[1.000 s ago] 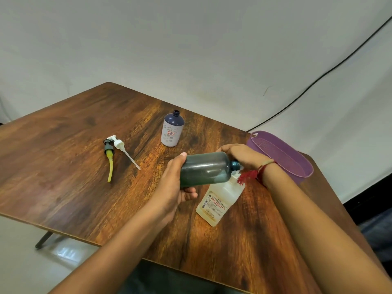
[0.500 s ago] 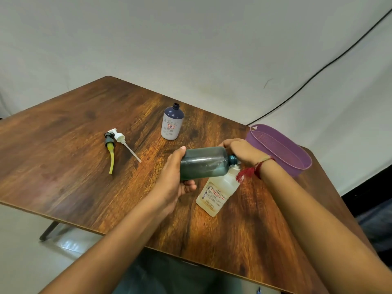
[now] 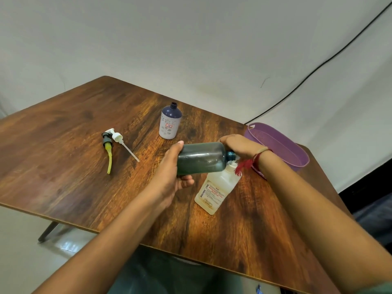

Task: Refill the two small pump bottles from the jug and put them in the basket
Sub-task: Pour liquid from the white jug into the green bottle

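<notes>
**Item 1, dark teal bottle** [image 3: 201,158]. Uncapped and on its side in the air above the desk [image 3: 63,145]. Your left hand [image 3: 169,177] holds its base end, thumb on top and fingers [image 3: 186,181] wrapped underneath. Its neck points right and meets the top of item 2. By its use, this is probably the jug.

**Item 2, cream labelled bottle** [image 3: 216,187]. Stands on the desk, mouth right under the teal neck. Your right hand [image 3: 239,145] sits over that junction with curled fingers. I cannot tell which of the two necks it holds.

**Item 3, navy-shouldered bottle** [image 3: 170,122]. Upright further back on the desk, mouth open, untouched by either hand.

**Item 4, black pump with yellow tube** [image 3: 108,149], and **item 5, white pump** [image 3: 122,141]. They lie side by side to the left, heads touching, well apart from every bottle.

**Item 6, purple basket** [image 3: 297,160]. At the right edge of the desk, just behind your right wrist. No bottle shows inside it.

**Status.** You appear to be on the first refill, pouring into item 2. Its fill level cannot be read. Still to do:
- finish this pour
- fill item 3
- fit both pumps
- set both small bottles in the basket

Most of the task lies ahead.
</notes>
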